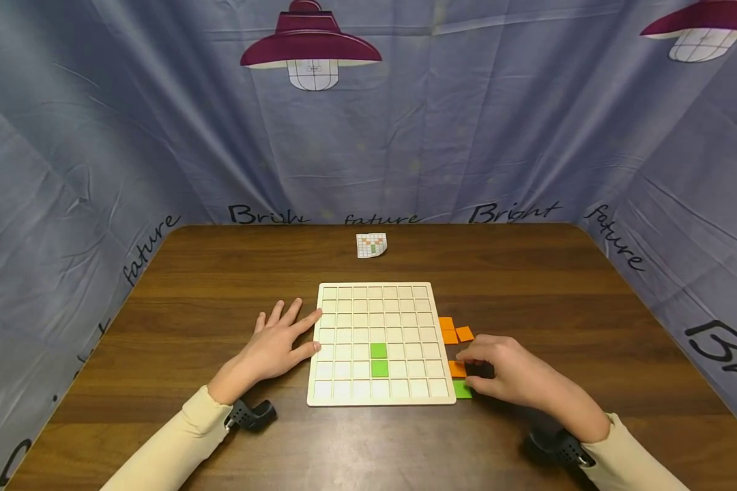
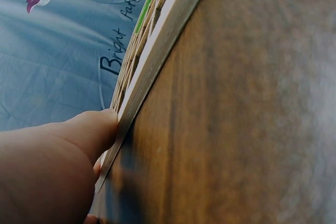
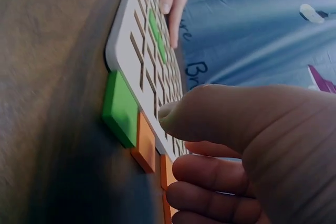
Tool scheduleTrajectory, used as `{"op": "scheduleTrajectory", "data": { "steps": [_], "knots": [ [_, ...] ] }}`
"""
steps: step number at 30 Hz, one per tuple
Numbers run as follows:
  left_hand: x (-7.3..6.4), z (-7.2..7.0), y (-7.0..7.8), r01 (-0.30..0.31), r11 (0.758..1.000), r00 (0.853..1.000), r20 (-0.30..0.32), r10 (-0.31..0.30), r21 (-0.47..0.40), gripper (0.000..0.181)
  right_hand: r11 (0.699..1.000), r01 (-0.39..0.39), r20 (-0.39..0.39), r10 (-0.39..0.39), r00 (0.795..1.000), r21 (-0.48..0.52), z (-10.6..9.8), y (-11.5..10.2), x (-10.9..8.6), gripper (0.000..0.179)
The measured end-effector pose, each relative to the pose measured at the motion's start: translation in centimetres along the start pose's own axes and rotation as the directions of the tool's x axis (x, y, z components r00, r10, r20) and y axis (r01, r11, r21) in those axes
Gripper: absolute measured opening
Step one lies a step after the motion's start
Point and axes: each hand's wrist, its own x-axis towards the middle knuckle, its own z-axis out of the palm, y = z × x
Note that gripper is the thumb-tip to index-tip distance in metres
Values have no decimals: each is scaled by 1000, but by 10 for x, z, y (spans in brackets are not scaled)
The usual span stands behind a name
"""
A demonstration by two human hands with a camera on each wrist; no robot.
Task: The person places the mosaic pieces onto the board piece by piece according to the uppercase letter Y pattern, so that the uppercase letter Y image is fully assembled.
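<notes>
A pale grid board (image 1: 344, 320) lies flat on the table, with two green tiles (image 1: 378, 359) in neighbouring cells of one column. My left hand (image 1: 274, 346) rests beside it, fingers spread, thumb and index fingertip touching the left edge. To the right of the board, my right hand (image 1: 512, 372) is over loose tiles, its fingers bent and the thumb apart from them. Nothing shows between thumb and fingers in the right wrist view. Nearest to them are a green tile (image 3: 121, 109) and an orange tile (image 3: 145, 145), lying against the board's right edge.
Farther up that edge lie several more orange tiles (image 1: 448, 331), one turned askew. A small paper card (image 1: 371, 245) with a coloured grid pattern lies behind the board. Blue printed curtains (image 1: 368, 150) stand around the back and sides of the wooden table (image 1: 221, 259).
</notes>
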Motion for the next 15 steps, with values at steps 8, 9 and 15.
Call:
{"op": "scheduleTrajectory", "data": {
  "steps": [8, 9, 15],
  "knots": [
    [0, 1, -1, -6, 1000, 1000, -8, 6, -5, 62, 996, 76, 1, -77, 997, 34, 10, -5, -2, 22],
    [0, 1, -1, -6, 1000, 1000, -7, 6, -6, 62, 996, 83, 0, -83, 997, 35, 11, -5, -2, 21],
    [0, 1, -1, -5, 1000, 1000, -12, 5, -5, 62, 996, 92, 3, -92, 996, 20, 14, -8, -1, 19]
  ]
}}
